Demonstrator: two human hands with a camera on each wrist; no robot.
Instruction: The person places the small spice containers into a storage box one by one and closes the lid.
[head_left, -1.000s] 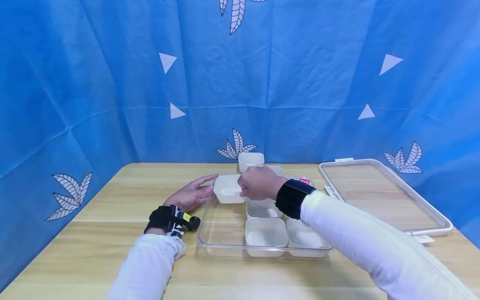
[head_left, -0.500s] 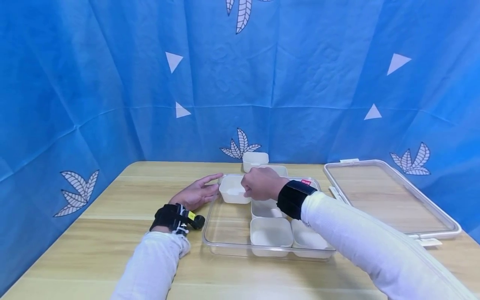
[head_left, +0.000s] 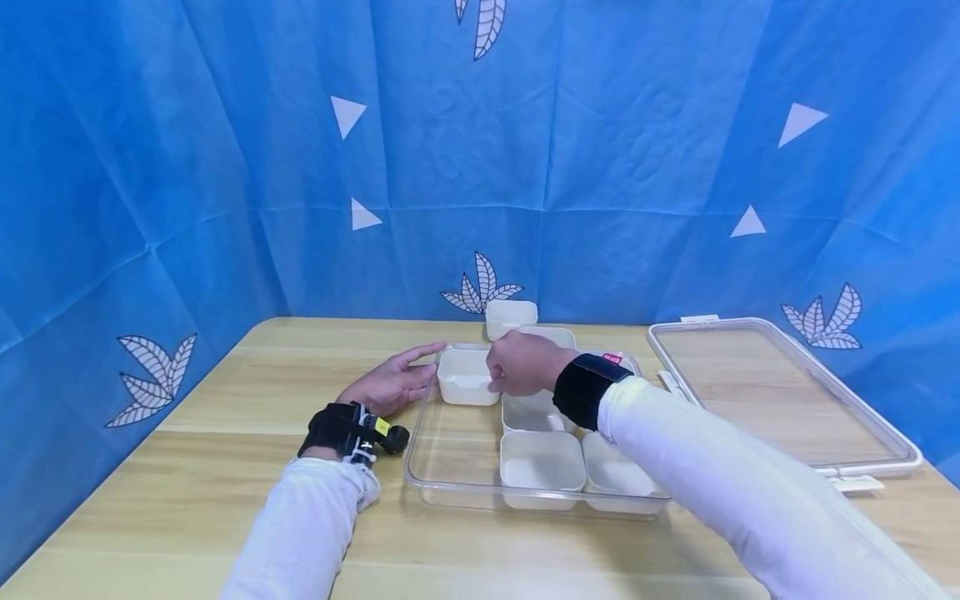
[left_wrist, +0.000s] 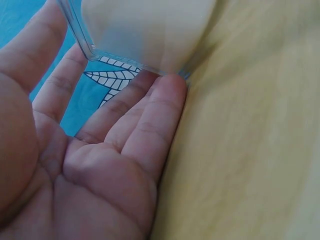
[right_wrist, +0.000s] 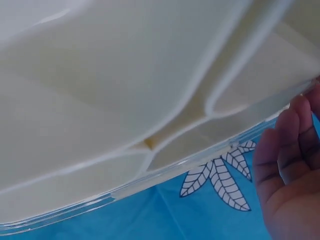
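My right hand pinches the right side of a small white bin at the back left corner of a large clear container. In the right wrist view, curled fingers reach the edge, their tips partly cut off by the frame. My left hand rests on the table at the container's left side, its fingers spread. Its fingertips touch the lower edge of the clear wall in the left wrist view. More white bins stand in the container's middle and right; my right arm hides some.
Behind the container stands another white bin. A clear lid with a white rim and clips lies on the right of the wooden table. A blue curtain closes off the back and sides.
The white bin in my right hand has levelled out a little at the container's back left corner. My left hand stays at the container's side. The head view has shifted slightly.
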